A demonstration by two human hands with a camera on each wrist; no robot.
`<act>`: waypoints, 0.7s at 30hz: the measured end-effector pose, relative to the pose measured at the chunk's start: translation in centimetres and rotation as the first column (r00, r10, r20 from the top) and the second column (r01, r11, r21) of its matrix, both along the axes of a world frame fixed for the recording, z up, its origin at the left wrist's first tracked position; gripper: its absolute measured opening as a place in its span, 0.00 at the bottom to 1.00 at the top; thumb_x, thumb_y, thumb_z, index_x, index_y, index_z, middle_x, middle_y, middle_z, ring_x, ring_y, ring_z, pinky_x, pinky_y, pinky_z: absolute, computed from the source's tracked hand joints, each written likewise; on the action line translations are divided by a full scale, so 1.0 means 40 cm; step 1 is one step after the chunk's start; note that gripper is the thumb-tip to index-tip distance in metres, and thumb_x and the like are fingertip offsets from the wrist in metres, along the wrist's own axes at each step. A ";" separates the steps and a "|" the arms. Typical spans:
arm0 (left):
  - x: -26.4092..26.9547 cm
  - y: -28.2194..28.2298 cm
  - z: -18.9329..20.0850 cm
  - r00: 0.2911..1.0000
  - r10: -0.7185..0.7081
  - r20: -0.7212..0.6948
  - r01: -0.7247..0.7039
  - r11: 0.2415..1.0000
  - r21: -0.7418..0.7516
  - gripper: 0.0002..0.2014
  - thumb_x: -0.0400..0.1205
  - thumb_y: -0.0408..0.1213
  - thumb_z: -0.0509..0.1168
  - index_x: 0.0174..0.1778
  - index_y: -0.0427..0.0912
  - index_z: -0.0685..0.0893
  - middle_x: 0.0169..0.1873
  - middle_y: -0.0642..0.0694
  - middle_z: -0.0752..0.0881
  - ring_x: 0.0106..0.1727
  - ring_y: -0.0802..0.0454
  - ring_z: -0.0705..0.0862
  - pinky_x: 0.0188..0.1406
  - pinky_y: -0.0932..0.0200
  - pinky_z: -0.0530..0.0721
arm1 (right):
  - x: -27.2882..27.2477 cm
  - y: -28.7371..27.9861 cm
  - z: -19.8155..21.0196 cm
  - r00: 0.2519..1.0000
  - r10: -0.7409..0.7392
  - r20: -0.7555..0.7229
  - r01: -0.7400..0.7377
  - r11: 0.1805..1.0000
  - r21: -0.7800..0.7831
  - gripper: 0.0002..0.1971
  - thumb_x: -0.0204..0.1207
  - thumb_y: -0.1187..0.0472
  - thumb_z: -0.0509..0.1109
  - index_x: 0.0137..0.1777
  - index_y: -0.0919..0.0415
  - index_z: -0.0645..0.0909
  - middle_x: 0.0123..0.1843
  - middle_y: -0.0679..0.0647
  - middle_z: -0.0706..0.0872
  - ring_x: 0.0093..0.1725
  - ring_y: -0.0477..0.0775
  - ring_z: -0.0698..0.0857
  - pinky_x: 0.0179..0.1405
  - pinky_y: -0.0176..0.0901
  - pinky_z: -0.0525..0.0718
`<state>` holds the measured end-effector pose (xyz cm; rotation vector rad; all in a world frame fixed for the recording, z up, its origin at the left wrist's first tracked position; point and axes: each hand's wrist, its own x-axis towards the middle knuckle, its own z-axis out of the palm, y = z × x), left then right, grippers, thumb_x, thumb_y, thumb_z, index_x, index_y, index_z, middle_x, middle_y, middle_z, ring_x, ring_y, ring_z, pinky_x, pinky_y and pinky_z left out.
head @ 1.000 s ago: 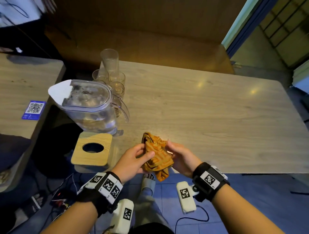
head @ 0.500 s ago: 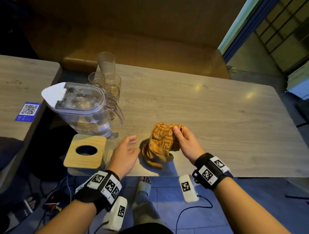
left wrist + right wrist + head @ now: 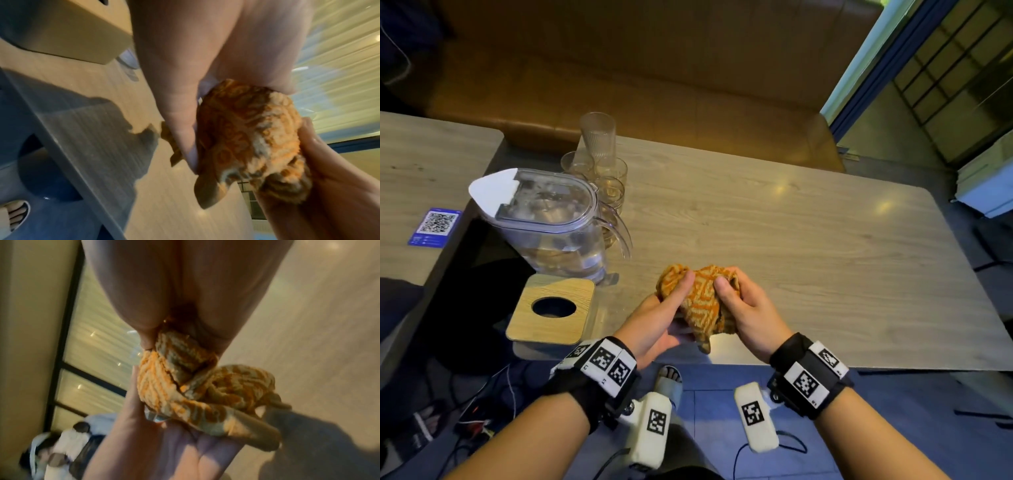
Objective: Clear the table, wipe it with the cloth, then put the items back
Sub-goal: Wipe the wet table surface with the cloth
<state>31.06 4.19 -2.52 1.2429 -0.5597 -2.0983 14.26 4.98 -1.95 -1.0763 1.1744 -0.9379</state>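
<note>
This looks like a small restaurant or café. A long brown padded bench seat [image 3: 654,85] runs behind the pale wood-grain table [image 3: 808,222]. A neighbouring table carries a blue QR-code card [image 3: 436,227], and stacked clear drinking glasses [image 3: 599,161] stand beside a clear plastic water jug [image 3: 551,222].

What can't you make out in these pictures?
- Left hand fingers under the cloth: head view, covered by cloth.
- Cloth pattern: both wrist views, motion blur.
- Glasses count: head view, the pitcher overlaps them.
- QR card text: head view, too small.
</note>
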 end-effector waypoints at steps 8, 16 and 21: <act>0.005 -0.001 -0.029 0.991 0.135 -0.023 -0.136 0.986 -0.096 0.28 0.69 0.28 0.79 0.67 0.34 0.83 0.58 0.34 0.91 0.64 0.39 0.88 0.60 0.45 0.88 | -0.021 0.010 -0.042 0.922 -0.184 -0.342 0.209 0.977 0.036 0.27 0.63 0.39 0.79 0.60 0.48 0.82 0.62 0.46 0.84 0.65 0.48 0.80 0.67 0.54 0.78; 0.014 -0.075 -0.034 0.960 0.053 0.273 0.038 0.947 -0.319 0.28 0.66 0.44 0.83 0.61 0.45 0.84 0.53 0.42 0.92 0.59 0.45 0.90 0.66 0.40 0.86 | -0.022 -0.082 -0.045 0.944 0.181 0.274 -0.259 0.925 0.280 0.26 0.76 0.67 0.74 0.74 0.64 0.75 0.68 0.68 0.83 0.67 0.66 0.83 0.67 0.56 0.82; 0.028 -0.123 0.045 0.586 0.117 0.802 0.464 0.763 -0.450 0.34 0.80 0.57 0.70 0.80 0.60 0.62 0.72 0.58 0.72 0.72 0.59 0.74 0.71 0.58 0.74 | -0.062 -0.310 -0.081 0.996 0.073 -0.049 -0.062 0.976 0.207 0.20 0.74 0.71 0.75 0.67 0.68 0.80 0.59 0.65 0.89 0.57 0.58 0.88 0.66 0.58 0.83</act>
